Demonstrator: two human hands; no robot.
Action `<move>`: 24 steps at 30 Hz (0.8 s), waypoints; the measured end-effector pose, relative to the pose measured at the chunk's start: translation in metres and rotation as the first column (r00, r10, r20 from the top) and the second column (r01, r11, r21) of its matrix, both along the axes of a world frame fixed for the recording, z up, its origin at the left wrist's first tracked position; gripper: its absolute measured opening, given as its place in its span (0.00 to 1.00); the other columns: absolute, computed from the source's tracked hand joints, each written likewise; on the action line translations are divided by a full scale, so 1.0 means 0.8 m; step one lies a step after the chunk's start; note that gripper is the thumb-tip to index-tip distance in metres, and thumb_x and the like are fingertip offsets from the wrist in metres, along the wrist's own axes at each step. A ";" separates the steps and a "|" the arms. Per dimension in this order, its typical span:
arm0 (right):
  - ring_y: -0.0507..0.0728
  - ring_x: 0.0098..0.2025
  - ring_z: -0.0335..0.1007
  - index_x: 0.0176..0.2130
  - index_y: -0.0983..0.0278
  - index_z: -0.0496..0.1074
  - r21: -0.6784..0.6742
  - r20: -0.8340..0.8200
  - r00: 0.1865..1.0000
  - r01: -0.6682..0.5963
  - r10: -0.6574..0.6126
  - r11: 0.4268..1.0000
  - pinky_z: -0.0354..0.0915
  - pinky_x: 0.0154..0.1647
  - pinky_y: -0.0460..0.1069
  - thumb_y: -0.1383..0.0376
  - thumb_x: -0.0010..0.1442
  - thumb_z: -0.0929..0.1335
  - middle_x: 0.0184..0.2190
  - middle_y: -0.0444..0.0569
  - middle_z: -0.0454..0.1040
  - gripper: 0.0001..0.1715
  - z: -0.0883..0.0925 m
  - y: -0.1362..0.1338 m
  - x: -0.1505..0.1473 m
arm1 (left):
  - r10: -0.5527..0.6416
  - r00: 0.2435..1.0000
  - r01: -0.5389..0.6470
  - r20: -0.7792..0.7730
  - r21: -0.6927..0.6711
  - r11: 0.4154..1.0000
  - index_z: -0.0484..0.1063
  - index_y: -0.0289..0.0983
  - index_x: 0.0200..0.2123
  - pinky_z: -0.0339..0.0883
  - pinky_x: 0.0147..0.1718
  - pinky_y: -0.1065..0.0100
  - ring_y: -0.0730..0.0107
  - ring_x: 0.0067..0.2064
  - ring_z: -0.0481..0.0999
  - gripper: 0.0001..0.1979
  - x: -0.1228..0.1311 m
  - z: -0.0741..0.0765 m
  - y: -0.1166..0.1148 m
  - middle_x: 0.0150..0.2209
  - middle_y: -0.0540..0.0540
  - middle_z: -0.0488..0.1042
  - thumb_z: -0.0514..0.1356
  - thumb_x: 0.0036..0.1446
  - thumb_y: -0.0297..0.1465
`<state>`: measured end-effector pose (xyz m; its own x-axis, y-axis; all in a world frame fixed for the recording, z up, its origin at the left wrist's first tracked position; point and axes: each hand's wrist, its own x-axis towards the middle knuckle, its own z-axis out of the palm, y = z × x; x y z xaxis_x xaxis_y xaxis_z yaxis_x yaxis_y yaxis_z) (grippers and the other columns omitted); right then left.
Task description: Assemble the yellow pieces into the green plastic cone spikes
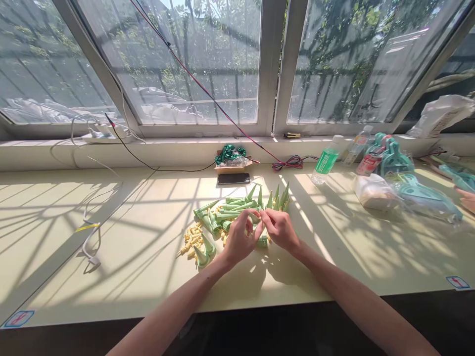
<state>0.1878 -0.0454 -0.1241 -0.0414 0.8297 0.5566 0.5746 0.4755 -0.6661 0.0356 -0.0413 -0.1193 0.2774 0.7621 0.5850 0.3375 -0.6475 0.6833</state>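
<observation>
My left hand [242,238] and my right hand [281,229] meet over a pile of green plastic parts, fingertips pinched together. Whatever sits between the fingers is too small and too covered to name. Green tubes [237,207] lie heaped just behind my hands. Pointed green cones [284,198] stand beyond my right hand, and two more cones [203,251] stand left of my left wrist. Small yellow pieces [193,237] are scattered at the pile's left side, with a few among the green parts.
A phone [233,179] lies behind the pile, before a small box [233,164] with green items. Cables [291,163] run along the sill. At right are bottles [325,160], teal plastic hangers [426,193] and another person's hand [466,199]. A white cable [91,254] lies left.
</observation>
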 end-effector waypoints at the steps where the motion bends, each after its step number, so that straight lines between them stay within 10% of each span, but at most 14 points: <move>1: 0.48 0.20 0.52 0.24 0.63 0.61 -0.006 -0.017 1.000 0.000 0.000 1.000 0.51 0.23 0.45 0.58 0.67 0.61 0.17 0.39 0.58 0.21 0.002 -0.002 0.000 | -0.002 1.000 0.002 0.017 -0.001 1.000 0.66 0.39 0.41 0.63 0.21 0.76 0.80 0.21 0.65 0.07 0.000 0.001 0.000 0.23 0.56 0.65 0.59 0.58 0.28; 6: 0.48 0.21 0.60 0.44 0.64 0.68 0.037 -0.090 0.994 -0.053 0.056 0.998 0.59 0.23 0.44 0.62 0.65 0.65 0.28 0.44 0.70 0.09 0.010 -0.007 -0.002 | 0.002 0.997 0.001 0.083 -0.040 0.999 0.65 0.38 0.38 0.62 0.20 0.77 0.82 0.22 0.67 0.02 0.000 0.005 0.000 0.32 0.51 0.72 0.56 0.61 0.28; 24: 0.51 0.29 0.65 0.46 0.62 0.71 0.144 0.034 0.990 -0.139 0.136 0.980 0.64 0.29 0.46 0.65 0.68 0.63 0.34 0.48 0.72 0.10 -0.002 0.004 0.002 | 0.111 0.989 -0.096 0.100 -0.143 0.985 0.66 0.37 0.40 0.57 0.17 0.78 0.79 0.21 0.66 0.07 -0.002 0.002 0.004 0.23 0.54 0.65 0.56 0.63 0.34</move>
